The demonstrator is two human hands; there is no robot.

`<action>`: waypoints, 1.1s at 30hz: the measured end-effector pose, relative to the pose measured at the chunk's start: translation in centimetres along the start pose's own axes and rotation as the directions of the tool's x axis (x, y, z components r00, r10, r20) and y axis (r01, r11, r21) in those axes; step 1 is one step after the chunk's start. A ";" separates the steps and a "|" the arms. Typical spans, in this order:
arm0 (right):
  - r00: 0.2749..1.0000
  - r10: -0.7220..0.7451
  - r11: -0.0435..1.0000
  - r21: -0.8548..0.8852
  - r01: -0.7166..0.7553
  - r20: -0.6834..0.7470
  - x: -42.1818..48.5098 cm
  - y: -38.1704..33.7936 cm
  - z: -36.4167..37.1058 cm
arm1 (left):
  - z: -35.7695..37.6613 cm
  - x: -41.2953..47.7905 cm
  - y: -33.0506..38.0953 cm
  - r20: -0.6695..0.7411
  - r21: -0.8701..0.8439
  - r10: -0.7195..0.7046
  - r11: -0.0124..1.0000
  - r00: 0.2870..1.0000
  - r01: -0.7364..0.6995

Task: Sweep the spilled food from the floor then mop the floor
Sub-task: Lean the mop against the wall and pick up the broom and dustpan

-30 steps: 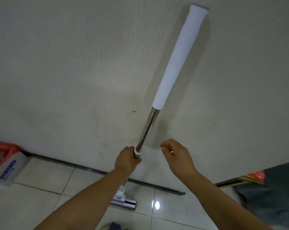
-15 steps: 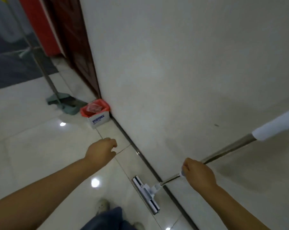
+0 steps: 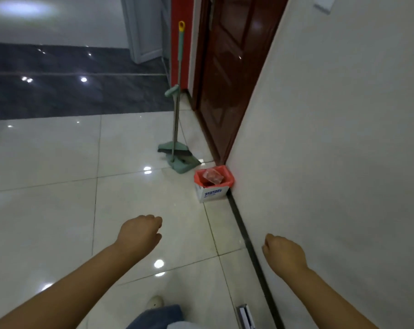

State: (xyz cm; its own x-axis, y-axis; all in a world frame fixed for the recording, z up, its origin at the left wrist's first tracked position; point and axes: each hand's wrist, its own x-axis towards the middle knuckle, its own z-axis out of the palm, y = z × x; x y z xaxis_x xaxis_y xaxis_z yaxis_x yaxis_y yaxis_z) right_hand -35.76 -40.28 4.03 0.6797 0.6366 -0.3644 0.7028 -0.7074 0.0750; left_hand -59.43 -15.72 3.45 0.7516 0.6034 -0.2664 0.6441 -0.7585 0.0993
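Head-camera view down a glossy white tiled floor (image 3: 46, 210); the left hand (image 3: 139, 231) and right hand (image 3: 283, 254) hang forward holding nothing, fingers loosely curled under. A green broom (image 3: 172, 148) and its long-handled dustpan (image 3: 185, 166) stand well ahead, propped by the dark red door (image 3: 225, 79); a cardboard box lined with a red bag (image 3: 212, 186) sits touching the wall (image 3: 343, 162). Part of a flat mop head (image 3: 246, 315) shows at the bottom edge, beside the skirting. No spilled food shows here. The broom looks light and stiff; probably best gripped on its green upper handle.
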 end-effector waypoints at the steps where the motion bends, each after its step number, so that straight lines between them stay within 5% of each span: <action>1: 1.000 -0.006 1.000 -0.007 0.006 0.003 1.7 -2.0 -1.0 | -0.5 1.0 -2.2 -0.024 -0.010 -0.017 1.000 1.000 0.017; 10: 0.999 -0.019 0.999 0.026 0.020 -0.026 15.1 -12.7 -9.1 | -5.5 12.5 -14.0 -0.095 0.030 -0.127 0.991 0.987 0.130; 26: 0.973 -0.198 0.933 0.281 0.224 -0.117 50.9 -23.8 -26.7 | -16.0 42.6 -20.0 -0.153 -0.034 -0.269 0.963 0.951 0.267; 33: 0.945 -0.075 0.710 0.648 0.275 -0.319 64.3 -30.5 -36.8 | -17.2 49.9 -22.0 -0.110 -0.023 -0.231 0.973 0.967 0.230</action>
State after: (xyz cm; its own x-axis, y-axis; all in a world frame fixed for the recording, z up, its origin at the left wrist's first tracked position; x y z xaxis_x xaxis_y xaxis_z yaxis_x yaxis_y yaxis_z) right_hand -5.77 33.53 12.48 0.6565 0.7524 -0.0534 0.5500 -0.5259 -0.6488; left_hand -33.65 35.31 4.51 0.5935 0.7855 -0.1751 0.8027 -0.5936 0.0579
